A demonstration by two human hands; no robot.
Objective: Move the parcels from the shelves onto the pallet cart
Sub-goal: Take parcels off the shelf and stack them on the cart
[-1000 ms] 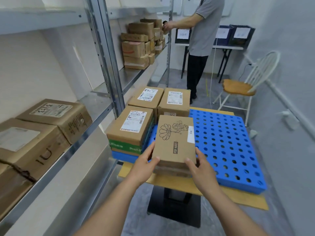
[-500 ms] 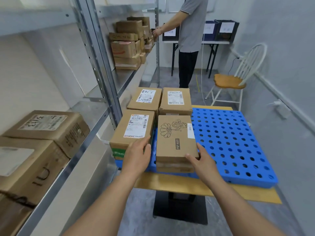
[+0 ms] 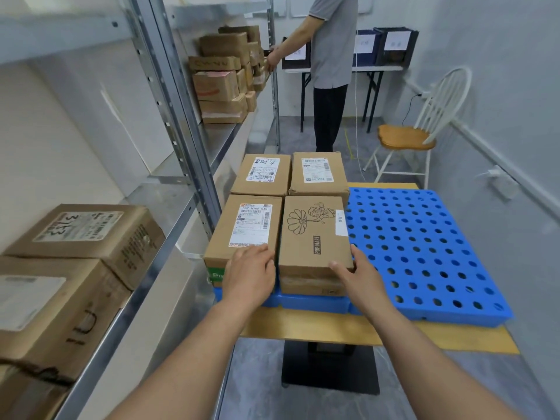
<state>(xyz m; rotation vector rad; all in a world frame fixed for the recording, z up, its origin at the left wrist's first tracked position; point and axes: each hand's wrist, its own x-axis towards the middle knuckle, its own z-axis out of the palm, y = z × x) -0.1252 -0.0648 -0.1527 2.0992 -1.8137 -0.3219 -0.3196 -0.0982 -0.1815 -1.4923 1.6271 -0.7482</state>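
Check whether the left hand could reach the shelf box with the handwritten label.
Probably yes. The left hand only rests on a parcel, holding nothing, and the shelf box lies uncovered, close on that side.

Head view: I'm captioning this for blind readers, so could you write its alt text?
A person's left hand rests on a labelled parcel and the right hand touches the near right corner of the POP MART parcel beside it, both on a blue pallet with two more parcels behind. Metal shelves at left hold further parcels.
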